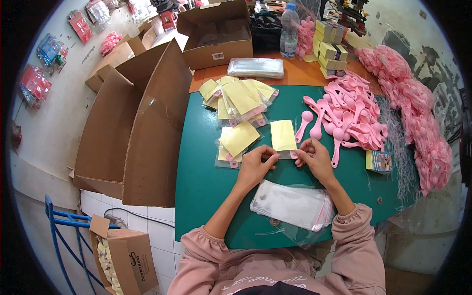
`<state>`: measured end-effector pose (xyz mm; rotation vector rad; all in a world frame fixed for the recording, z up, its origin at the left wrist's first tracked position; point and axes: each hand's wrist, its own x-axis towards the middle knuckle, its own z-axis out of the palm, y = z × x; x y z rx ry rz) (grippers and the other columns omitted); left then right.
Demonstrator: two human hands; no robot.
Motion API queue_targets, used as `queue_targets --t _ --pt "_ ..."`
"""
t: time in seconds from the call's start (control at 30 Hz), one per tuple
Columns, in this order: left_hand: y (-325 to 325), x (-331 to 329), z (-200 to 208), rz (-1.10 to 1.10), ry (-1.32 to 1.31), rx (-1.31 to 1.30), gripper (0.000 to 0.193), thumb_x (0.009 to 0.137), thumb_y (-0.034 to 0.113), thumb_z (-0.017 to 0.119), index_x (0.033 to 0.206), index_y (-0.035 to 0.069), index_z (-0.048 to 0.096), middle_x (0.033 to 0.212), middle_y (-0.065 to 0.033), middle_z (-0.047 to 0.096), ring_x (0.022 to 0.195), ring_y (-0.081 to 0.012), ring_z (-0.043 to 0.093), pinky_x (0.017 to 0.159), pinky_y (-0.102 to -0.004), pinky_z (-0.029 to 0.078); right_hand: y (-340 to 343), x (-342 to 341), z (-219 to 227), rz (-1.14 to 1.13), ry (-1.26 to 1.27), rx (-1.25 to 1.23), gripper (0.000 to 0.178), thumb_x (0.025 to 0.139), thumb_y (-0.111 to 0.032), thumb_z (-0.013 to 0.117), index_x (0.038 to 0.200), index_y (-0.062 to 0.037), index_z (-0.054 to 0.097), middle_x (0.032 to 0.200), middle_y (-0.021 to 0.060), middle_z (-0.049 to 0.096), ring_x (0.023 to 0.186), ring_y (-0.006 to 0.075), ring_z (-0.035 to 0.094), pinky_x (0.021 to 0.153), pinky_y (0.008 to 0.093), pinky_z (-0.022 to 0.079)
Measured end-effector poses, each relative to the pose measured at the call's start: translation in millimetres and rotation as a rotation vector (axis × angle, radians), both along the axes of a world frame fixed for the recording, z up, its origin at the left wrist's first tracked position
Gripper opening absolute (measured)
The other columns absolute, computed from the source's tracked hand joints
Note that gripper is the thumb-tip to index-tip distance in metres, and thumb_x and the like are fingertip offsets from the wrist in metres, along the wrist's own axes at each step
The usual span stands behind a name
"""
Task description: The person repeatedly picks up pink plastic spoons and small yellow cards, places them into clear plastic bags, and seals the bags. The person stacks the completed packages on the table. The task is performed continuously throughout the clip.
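Observation:
In front of me lies a small clear plastic bag with a yellow card [283,135] in it and the end of a pink spoon showing at its lower edge. My left hand [258,164] pinches the bag's lower left corner. At the lower right, by the spoon's end, the thumb and fingers of my right hand [315,158] close on the same bag. A stack of clear flat bags [290,204] rests between my forearms. Left of my hands are filled bags with yellow cards [239,137]. Loose pink spoons [344,115] form a heap to the right.
The green table mat [206,196] carries a small stack of printed cards [378,161]. Bundled yellow cards [330,49], a water bottle [289,32] and packed clear bags [255,68] stand behind. Big bagged spoons [418,118] line the right; an open carton [147,123] stands left.

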<state>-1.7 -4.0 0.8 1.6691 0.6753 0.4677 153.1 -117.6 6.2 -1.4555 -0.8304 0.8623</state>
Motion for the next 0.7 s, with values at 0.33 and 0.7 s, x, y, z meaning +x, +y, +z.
queue_targets --t 0.33,0.7 --pt "0.7 0.6 1.4 -0.019 -0.022 -0.008 0.025 0.080 0.010 0.060 0.102 0.003 0.053 0.089 -0.0063 0.059 0.073 -0.0102 0.057 0.057 -0.0229 0.049 2.3 -1.1 -0.3 -0.034 -0.033 0.001 0.017 0.080 -0.003 0.059 0.096 0.0020 0.052 0.072 0.0074 0.059 0.057 0.0097 0.058 0.050 0.0195 0.047" --pt "9.7 -21.5 61.5 0.405 0.123 0.786 0.034 0.075 0.009 0.063 0.108 0.009 0.056 0.102 -0.0080 0.056 0.089 -0.0182 0.054 0.070 -0.0299 0.046 13.9 39.1 1.8 0.013 -1.380 0.041 0.035 0.066 0.000 0.057 0.100 -0.0099 0.058 0.105 0.0016 0.055 0.099 0.0220 0.048 0.086 0.0346 0.037"
